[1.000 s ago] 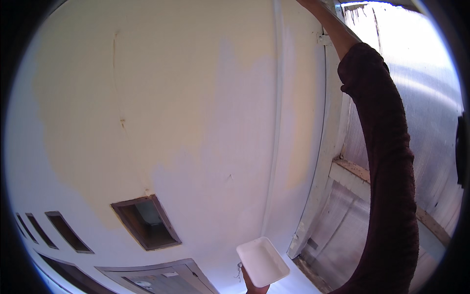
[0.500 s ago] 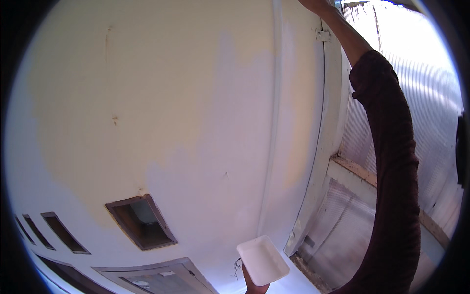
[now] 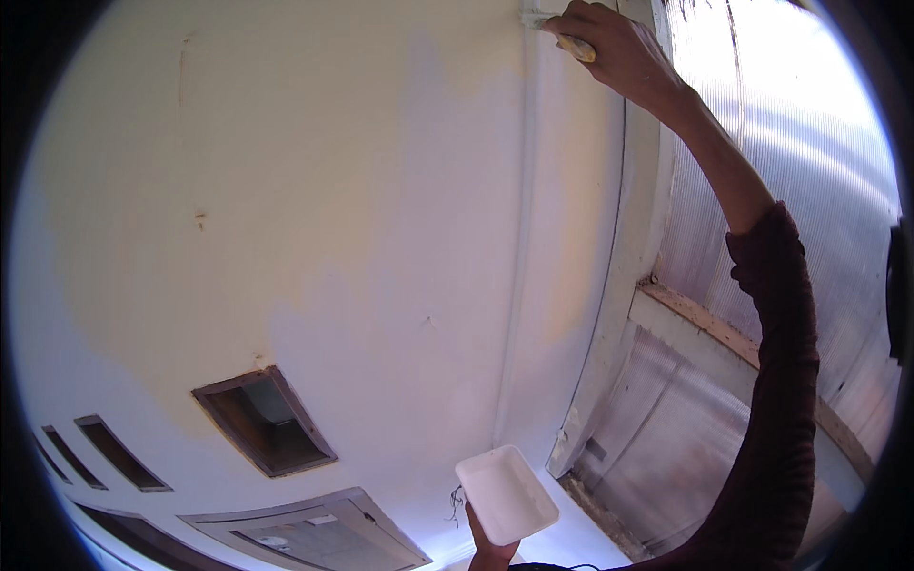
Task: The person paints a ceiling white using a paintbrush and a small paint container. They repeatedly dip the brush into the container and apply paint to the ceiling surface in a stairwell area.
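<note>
High up, my right hand [image 3: 624, 52] grips a paintbrush [image 3: 577, 48] by its yellowish handle. The brush's bristle end touches the raised vertical strip [image 3: 522, 219] on the wall, near the top edge of the view. At the bottom, my left hand [image 3: 490, 544] holds a white rectangular tub [image 3: 506, 495] from below and beside, tilted so its pale inside shows. The wall [image 3: 286, 171] is cream-yellow in its upper part, with white patches spreading over the lower part and along the strip.
A dark-framed opening [image 3: 267, 422] sits low in the wall, with narrow slots [image 3: 122, 454] to its left and a grey panel [image 3: 309, 533] beneath. Wires [image 3: 455, 504] stick out beside the tub. At right are a pale wooden post [image 3: 609, 352], a crossbeam [image 3: 700, 322] and translucent corrugated sheeting [image 3: 781, 171].
My right hand has come down and left into view, bringing the paintbrush to the strip. The tub has shifted slightly up and left in the picture, along with the whole wall.
</note>
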### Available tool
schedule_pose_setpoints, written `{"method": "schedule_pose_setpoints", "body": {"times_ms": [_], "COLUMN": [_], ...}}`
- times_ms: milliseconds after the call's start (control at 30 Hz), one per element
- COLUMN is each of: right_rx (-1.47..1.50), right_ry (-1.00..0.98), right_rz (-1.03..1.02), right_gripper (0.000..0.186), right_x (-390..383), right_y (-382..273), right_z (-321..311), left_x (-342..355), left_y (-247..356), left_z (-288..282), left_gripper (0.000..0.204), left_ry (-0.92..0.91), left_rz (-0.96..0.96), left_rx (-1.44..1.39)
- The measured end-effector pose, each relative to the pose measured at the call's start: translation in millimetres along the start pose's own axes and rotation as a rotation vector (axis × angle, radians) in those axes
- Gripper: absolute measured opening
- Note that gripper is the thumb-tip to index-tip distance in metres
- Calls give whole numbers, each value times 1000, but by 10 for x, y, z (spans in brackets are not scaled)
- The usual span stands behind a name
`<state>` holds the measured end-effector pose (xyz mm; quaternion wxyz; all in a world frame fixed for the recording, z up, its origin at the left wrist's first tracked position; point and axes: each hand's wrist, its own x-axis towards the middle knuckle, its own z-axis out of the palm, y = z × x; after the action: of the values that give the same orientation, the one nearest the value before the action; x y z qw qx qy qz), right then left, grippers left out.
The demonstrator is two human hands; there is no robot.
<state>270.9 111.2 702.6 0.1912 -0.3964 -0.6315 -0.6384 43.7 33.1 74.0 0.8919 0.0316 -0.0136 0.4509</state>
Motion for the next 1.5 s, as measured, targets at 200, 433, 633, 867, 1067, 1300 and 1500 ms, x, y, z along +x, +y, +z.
{"method": "schedule_pose_setpoints", "body": {"times_ms": [200, 433, 633, 867, 1067, 1300, 1500], "right_rx": [115, 532, 33, 50, 153, 14, 463], "right_ry": [-122, -288, -132, 347, 129, -191, -385], "right_rz": [1, 212, 323, -118, -120, -139, 288], "right_gripper": [33, 16, 41, 26, 21, 46, 14], "right_x": [-485, -387, 625, 726, -127, -953, -427], "right_y": [-308, -364, 755, 768, -131, -591, -604], "right_z": [-68, -305, -292, 47, 202, 35, -211], "left_x": [-63, -124, -53, -76, -153, -120, -166], "left_y": [-44, -26, -142, -90, 22, -47, -64], "left_z": [316, 381, 319, 263, 141, 165, 199], "left_gripper": [49, 51, 50, 52, 53, 54, 53], "left_ry": [115, 127, 108, 128, 106, 85, 77], "left_rz": [-34, -5, -90, -49, -22, -94, -31], "left_rx": [-1, 36, -33, 16, -34, -41, 21]}}
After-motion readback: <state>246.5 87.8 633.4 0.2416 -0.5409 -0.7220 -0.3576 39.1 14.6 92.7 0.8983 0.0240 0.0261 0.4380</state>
